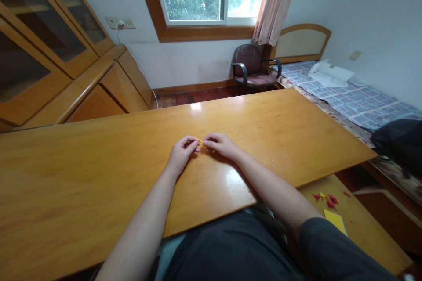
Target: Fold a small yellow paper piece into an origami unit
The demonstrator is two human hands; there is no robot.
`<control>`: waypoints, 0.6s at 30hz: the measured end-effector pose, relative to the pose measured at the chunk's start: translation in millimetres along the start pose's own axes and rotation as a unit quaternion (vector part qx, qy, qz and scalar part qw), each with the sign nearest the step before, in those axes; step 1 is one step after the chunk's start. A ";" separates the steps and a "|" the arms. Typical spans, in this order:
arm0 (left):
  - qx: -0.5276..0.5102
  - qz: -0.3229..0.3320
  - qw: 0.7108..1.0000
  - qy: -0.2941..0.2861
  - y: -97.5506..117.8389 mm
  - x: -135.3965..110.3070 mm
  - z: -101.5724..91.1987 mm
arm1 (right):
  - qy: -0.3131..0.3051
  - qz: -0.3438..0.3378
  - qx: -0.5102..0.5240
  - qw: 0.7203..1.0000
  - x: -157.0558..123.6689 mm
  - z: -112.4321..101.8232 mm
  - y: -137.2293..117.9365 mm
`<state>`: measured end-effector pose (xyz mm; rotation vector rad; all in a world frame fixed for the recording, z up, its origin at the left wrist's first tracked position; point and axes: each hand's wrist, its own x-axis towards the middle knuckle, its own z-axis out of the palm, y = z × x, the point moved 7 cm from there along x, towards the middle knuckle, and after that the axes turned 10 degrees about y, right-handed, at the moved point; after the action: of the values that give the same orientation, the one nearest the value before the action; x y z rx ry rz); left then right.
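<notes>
So from my head cam: I've got a tiny yellow paper piece point(201, 142) pinched between my left hand point(180, 153) and right hand point(224, 146), thumb and fingertips nearly closed on each side. It's right between my hands, just over the big table point(99, 162). Too small to make out any creases, but I'd call this step fiddly fingertip shaping, and I reckon the next move calls for a light, steady pinch from both sides. Down to my right, a lower surface point(365, 232) has some little red shapes point(332, 199), a yellow shape point(322, 195) and a yellow sheet point(334, 220).
</notes>
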<state>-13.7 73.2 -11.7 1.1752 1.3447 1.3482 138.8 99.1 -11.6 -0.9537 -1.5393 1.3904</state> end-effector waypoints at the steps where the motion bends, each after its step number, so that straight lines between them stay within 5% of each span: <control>1: 0.000 0.001 1.000 0.001 -0.1 0.1 -0.3 | -0.001 0.001 0.002 1.000 0.2 0.1 0.3; 18: 0.016 0.010 1.000 0.009 -1.2 1.3 -2.6 | -0.014 -0.009 0.009 1.000 2.0 2.8 2.4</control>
<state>-16.5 74.1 -12.8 1.2028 1.3751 1.3604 135.5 100.2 -13.9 -0.9115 -1.5502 1.4080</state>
